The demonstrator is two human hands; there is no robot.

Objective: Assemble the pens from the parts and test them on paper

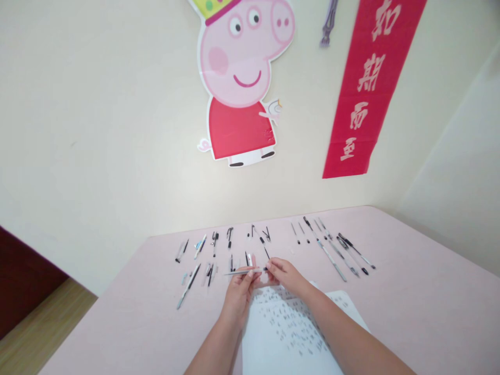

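My left hand (239,294) is closed round a slim pen (244,271) with a pale, greyish barrel, lying nearly level above the near side of the pen parts. At the pen's black right end, my right hand (288,277) pinches with thumb and fingers. Whether that end is a cap or a tip is too small to tell. Just beyond the hands lie a pink-and-white pen piece (252,259) and a thin black refill (266,252). Beneath my wrists is a sheet of paper (273,338) covered in handwriting.
Taken-apart pens and parts (215,244) lie in small groups on the left of the pink table (422,302). Several whole pens (332,260) and thin refills (300,229) rest on the right. A wall with a cartoon pig cutout (242,125) and red banner (351,130) stands behind.
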